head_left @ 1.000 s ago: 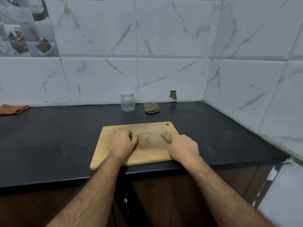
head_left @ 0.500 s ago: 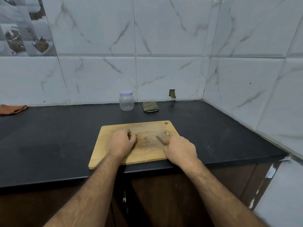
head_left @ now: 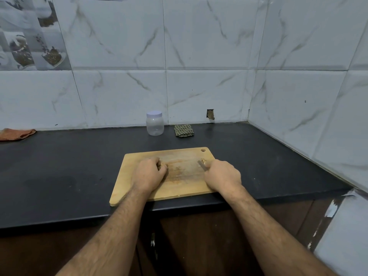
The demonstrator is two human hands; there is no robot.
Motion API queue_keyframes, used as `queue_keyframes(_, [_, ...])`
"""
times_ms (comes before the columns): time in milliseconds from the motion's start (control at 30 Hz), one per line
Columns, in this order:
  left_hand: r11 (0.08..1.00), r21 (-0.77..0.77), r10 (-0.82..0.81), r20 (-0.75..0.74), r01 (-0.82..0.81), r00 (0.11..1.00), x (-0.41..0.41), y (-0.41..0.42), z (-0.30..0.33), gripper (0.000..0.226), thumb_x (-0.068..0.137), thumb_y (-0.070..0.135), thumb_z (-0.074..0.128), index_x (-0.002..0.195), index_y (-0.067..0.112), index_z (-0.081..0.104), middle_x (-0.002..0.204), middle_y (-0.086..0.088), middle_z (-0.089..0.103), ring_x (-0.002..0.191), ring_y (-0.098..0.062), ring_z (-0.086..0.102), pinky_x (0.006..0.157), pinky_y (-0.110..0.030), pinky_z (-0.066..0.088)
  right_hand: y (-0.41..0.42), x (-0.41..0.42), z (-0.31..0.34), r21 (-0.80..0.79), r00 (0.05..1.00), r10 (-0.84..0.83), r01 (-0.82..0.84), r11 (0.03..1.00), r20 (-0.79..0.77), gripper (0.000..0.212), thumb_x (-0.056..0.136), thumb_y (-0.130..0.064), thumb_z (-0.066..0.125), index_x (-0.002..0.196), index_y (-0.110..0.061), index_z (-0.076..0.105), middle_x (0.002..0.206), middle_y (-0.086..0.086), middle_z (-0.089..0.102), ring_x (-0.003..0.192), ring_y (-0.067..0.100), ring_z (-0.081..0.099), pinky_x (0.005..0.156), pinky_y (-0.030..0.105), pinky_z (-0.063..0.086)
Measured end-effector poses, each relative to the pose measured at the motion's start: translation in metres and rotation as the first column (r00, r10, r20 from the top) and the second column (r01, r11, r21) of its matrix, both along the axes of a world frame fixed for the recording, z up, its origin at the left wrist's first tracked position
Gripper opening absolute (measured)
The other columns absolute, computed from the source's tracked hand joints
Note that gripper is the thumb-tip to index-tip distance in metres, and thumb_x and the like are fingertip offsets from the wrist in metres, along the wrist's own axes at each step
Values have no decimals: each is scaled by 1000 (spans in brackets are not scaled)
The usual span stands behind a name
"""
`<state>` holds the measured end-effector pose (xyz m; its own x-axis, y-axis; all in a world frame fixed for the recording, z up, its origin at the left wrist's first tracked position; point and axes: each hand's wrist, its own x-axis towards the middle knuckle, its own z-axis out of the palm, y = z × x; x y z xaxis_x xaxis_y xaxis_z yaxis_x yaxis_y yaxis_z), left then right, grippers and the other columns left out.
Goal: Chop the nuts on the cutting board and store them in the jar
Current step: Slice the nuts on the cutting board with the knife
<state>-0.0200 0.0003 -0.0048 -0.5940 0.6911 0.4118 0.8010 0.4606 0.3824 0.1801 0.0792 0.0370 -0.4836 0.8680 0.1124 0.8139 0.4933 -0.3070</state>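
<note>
We see no readable writing on anything. The black counter (head_left: pixel 59 172) carries the wooden cutting board (head_left: pixel 179 188). On the board our left hand (head_left: pixel 148 175) curls over some nuts (head_left: pixel 162 166), and our right hand (head_left: pixel 223 176) grips a knife (head_left: pixel 202 165) beside a small nut pile (head_left: pixel 203 160). Behind the board stand the lidded clear jar (head_left: pixel 155 123) and a checked cloth (head_left: pixel 184 130); far left of it, an orange cloth (head_left: pixel 17 133).
</note>
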Motion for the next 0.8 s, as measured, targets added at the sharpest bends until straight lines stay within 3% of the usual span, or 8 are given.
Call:
queue_keyframes(100, [999,-4,-34,23,34,999,1,-2,2,23,89,38,58,75,19,54,72,5,58,74,-19,57,58,-31,37,-5,-1,1,-24,996,88,-89,996,-35,40,94,-23,47,130,-32,62,119,1,66,106,24,60,75,32,45])
queue_keyframes(167, [999,-11,-50,80,51,996,2,-5,5,22,89,38,61,93,17,63,81,4,64,81,-19,59,64,-32,43,-13,-7,2,-70,979,180,-187,980,-95,43,91,-22,50,132,-31,61,124,-1,64,109,23,59,76,31,47])
queue_keyframes(267, [995,-4,-101,244,105,964,-5,-15,9,37,87,38,67,120,22,61,95,1,69,95,-19,63,84,-35,50,-17,-17,0,-116,965,217,-235,965,-147,37,88,-19,52,122,-24,67,112,2,67,95,22,60,79,34,53])
queue_keyframes(367, [987,67,-162,450,148,878,-12,-25,15,67,88,34,71,145,12,45,94,2,67,92,-10,59,80,-22,44,-18,-24,-3,-114,964,224,-241,964,-142,32,88,-18,54,115,-19,69,102,2,68,90,21,59,77,33,53])
queue_keyframes(433, [988,67,-156,488,141,859,-15,-26,17,62,90,23,69,145,10,45,100,0,66,93,-9,58,77,-16,41,-20,-28,-4,-109,959,235,-253,961,-156,29,87,-17,54,111,-19,71,94,2,68,88,21,60,70,31,49])
queue_keyframes(533, [993,19,-115,458,119,881,-16,-23,22,46,96,8,52,142,13,51,119,0,64,108,-15,57,96,-22,41,-23,-35,-5,-98,958,237,-254,962,-160,23,86,-15,55,101,-17,72,84,1,65,84,22,60,65,28,43])
queue_keyframes(633, [985,-43,-140,350,165,926,-12,-16,27,50,95,0,39,138,19,57,141,-3,56,129,-21,50,109,-29,36,-24,-40,-5,-80,960,234,-248,965,-152,17,87,-15,56,95,-18,70,82,0,63,83,20,58,65,27,42])
queue_keyframes(800, [971,-119,-167,272,205,948,-21,-11,25,48,94,-1,37,126,19,66,127,3,65,123,-16,55,107,-27,38,-26,-45,-8,-98,958,249,-264,960,-143,13,89,-16,55,92,-19,67,73,-3,59,78,20,62,65,29,48])
